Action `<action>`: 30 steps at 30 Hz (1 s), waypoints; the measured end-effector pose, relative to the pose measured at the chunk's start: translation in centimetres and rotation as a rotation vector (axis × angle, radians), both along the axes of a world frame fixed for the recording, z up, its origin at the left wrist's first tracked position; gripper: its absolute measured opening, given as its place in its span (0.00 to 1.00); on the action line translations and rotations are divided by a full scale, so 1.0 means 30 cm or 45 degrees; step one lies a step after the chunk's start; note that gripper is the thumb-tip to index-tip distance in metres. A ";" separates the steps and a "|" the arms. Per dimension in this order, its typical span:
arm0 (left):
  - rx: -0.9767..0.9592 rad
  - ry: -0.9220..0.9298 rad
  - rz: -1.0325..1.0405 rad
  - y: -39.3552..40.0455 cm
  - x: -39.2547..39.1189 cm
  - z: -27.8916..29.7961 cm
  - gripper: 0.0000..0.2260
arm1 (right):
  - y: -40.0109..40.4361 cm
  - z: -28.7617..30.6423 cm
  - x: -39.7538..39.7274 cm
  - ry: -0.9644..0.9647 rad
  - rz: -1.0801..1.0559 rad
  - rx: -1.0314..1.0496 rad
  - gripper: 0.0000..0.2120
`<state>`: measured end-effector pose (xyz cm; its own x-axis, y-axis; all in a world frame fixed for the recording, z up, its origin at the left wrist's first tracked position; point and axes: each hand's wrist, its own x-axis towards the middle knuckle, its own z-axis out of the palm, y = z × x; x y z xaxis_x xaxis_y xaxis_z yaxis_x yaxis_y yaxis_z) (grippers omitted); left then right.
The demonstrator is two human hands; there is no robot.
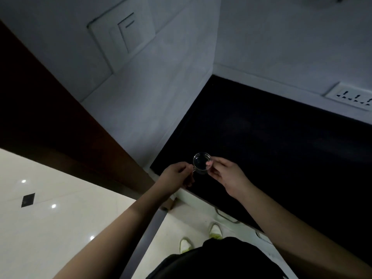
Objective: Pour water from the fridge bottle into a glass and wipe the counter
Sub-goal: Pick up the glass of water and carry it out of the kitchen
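Dim light; detail was poor throughout.

Walls (161,87): pale, meeting in a corner above the work area. A switch plate (122,35) sat on the left wall, a socket strip (350,96) low on the right one.

Counter (271,148): black, running from the corner toward me. I could make out no bottle and no cloth on it.

Floor (50,218): pale glossy tile to my left, with one dark inset tile (28,199). My shoes (215,230) showed below the counter edge.

Left hand (177,175): fingers curled, pinching the handle of the glass from the left side.

Right hand (225,174): fingertips (210,164) held the rim on the right side, a narrow pinch.

Glass (202,163): small, clear, with a handle; it was held between both hands at the front left part of the counter, close to the wall. I could not tell whether its base touched the counter or hung just above it. It looked empty, though the light made that uncertain.

Step, as I judged it: placing the glass ready for pouring. No water had been fetched yet.

Next move would call for setting the glass down upright and clear of the edge, freeing both hands, then going to the fridge for the bottle. Wiping comes last.
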<state>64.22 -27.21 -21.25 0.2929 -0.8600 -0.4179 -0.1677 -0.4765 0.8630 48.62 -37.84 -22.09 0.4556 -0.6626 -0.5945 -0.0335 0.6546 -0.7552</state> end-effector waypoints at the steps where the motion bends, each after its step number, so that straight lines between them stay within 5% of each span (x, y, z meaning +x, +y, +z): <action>1: 0.005 0.013 0.012 -0.015 0.001 -0.003 0.13 | -0.015 -0.005 0.007 0.007 -0.001 -0.005 0.07; 30: 0.097 0.251 0.436 -0.318 0.112 -0.219 0.12 | -0.341 -0.193 0.194 0.313 0.355 -0.365 0.13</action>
